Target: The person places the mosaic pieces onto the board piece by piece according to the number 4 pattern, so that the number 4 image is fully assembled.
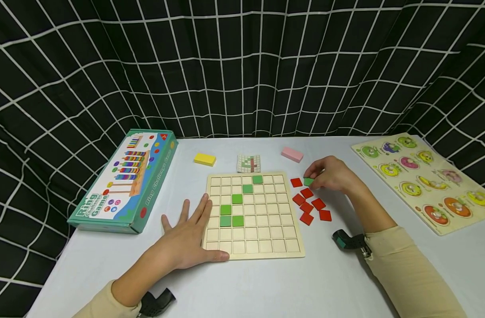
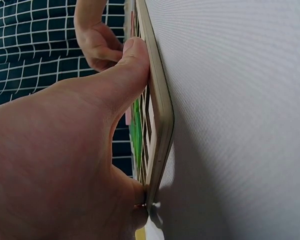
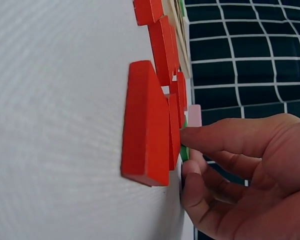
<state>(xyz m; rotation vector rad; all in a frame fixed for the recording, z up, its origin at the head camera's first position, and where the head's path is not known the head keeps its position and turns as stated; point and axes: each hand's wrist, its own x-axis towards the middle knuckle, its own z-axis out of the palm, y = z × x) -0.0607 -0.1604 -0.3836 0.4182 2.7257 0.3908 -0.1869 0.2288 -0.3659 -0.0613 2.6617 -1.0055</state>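
Note:
A light wooden grid board [image 1: 262, 234] lies flat on the table, with several green square tiles [image 1: 238, 221] in its cells, forming a stepped line. Spread fingers of my left hand [image 1: 186, 243] rest along the board's left side, while the thumb lies on its near edge; the left wrist view shows that thumb pressing the rim. Beyond the board's right side, my right hand [image 1: 331, 174] pinches a green tile [image 1: 308, 181] between thumb and fingers, low over the table. Several red square tiles [image 1: 306, 207] lie loose just beside it. Fingers partly hide the green tile in the right wrist view.
A small printed grid card [image 1: 249, 164] lies behind the board, between a yellow block [image 1: 204, 159] and a pink block [image 1: 292, 154]. On the left is a boxed ring game [image 1: 123, 176]; on the right, a fruit puzzle board [image 1: 421, 176]. Black gridded cloth hangs behind.

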